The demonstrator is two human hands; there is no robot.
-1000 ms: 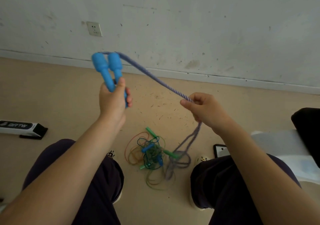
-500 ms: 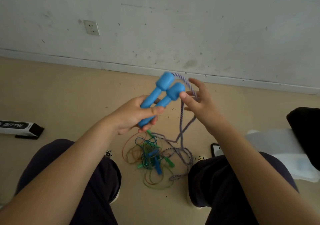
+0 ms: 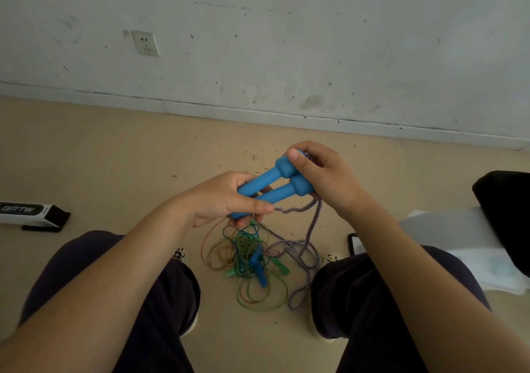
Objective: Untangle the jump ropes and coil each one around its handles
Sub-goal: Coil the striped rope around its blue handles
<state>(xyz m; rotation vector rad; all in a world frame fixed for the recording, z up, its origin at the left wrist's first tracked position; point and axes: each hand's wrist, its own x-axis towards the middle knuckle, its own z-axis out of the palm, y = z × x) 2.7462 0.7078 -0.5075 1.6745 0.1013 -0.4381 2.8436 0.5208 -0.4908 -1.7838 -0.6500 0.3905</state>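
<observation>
Two bright blue handles (image 3: 272,189) are seen, a purple-and-white twisted rope (image 3: 311,230), green and orange ropes (image 3: 243,252), a tan floor (image 3: 100,157).

Two hands, left (image 3: 226,200) and right (image 3: 324,177), two thick blue handles (image 3: 272,189), one purple braided rope (image 3: 307,243), one tangle of thin cords (image 3: 246,261) on the floor, one wall socket (image 3: 145,43), and one boxed item (image 3: 31,212) at far left.

A: Lighting, head view?
B: Even, soft, fairly dim; cool cast on the wall (image 3: 286,43), warm on the floor (image 3: 114,157). No glare. Source not visible.
A: Shadows?
B: Faint only, under the left hand (image 3: 226,200) and between the knees.
A: Sharpness?
B: Centre acceptable, slightly soft. Baseboard (image 3: 258,111) bows, wide-angle distortion. Forearms at the lower corners are stretched and blurred.
</observation>
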